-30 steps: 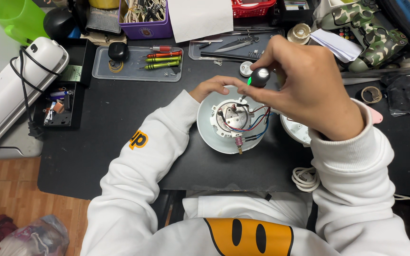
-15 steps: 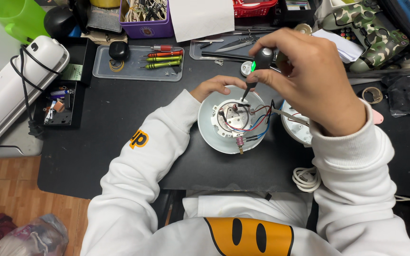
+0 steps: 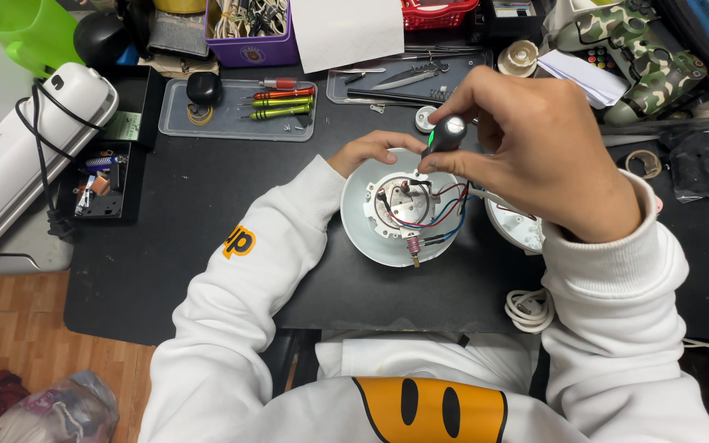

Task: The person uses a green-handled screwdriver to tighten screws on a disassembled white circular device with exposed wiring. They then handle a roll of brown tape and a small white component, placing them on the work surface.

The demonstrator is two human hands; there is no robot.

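A round white appliance base lies open side up on the black table, showing a metal plate and red, blue and black wires. My left hand grips its far rim. My right hand holds a black-and-green screwdriver upright, its tip down inside the base near the metal plate. A second white round part lies right of the base, partly under my right wrist.
A clear tray with several screwdrivers sits behind the base, and a metal tray of tools beside it. At far left are a white appliance and a black parts box. A coiled white cord lies at the front right.
My right hand has shifted slightly with the screwdriver, which stays over the base with its tip on the metal plate area. The left hand stays on the rim.
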